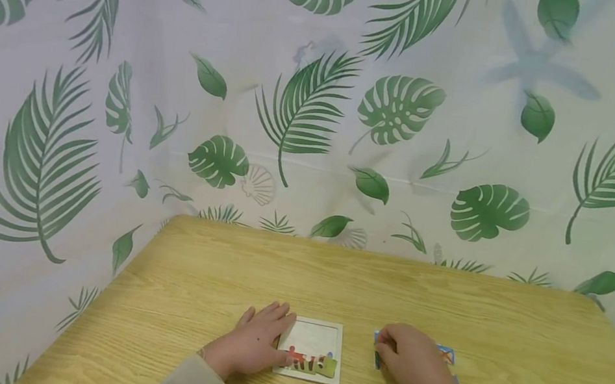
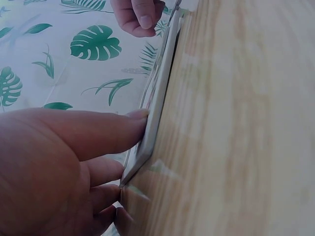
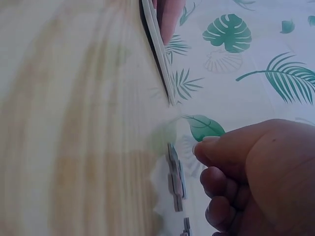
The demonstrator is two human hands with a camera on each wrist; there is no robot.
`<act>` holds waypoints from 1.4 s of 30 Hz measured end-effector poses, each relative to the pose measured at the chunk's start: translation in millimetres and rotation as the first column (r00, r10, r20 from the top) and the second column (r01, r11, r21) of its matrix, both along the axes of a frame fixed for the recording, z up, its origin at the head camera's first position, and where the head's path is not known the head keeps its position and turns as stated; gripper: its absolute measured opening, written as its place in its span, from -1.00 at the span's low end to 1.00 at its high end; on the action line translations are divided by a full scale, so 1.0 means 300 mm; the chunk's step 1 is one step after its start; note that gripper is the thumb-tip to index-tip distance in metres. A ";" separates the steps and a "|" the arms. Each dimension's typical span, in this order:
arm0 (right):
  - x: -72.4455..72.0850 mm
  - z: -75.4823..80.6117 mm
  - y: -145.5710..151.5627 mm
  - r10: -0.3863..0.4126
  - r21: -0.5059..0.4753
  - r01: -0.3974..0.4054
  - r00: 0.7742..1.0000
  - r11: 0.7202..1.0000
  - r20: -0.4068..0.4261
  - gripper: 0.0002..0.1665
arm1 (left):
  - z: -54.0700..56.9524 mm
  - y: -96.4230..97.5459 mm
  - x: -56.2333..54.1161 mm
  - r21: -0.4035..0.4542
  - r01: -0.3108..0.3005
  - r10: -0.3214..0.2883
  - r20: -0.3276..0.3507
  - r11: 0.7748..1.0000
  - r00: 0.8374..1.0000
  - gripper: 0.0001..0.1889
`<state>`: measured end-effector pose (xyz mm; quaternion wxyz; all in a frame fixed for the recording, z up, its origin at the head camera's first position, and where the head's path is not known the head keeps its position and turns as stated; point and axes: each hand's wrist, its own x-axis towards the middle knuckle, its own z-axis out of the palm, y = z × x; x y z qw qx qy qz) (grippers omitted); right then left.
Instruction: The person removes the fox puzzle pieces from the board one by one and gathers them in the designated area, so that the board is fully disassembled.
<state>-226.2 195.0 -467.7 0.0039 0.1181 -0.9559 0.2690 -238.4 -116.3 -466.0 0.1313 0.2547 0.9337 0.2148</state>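
**Wood-grain tabletop (image 1: 202, 269) bears 1 shallow tray (image 1: 317, 336) and several blue pieces (image 1: 446, 354)**

The tabletop is yellowish-brown. On its nearer half lies the shallow tray, flat, pale-rimmed and rectangular. To its right, well apart from it, lie the blue pieces, flat and partly hidden; seen edge-on from the right wrist, they form 2 groups, some layers overlapping.

Your right hand (image 3: 253, 179) enters from the lower right, thumb extended toward a small stack of thin pieces (image 3: 175, 179), a visible gap between; your other fingers curl beneath. More thin pieces (image 3: 186, 227) lie near at the bottom edge. Above, your left hand's fingers (image 3: 170, 22) meet a pale board (image 3: 158, 51), seen edge-on. Wood-grain tabletop (image 3: 83, 123) at left; leaf-print cloth (image 3: 275, 44) at right.
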 end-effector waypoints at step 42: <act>0.056 -0.035 -0.238 0.100 0.030 -0.100 0.995 0.994 0.028 -0.63 | -0.014 0.033 0.016 0.040 -0.056 0.056 -0.019 0.998 0.998 -0.02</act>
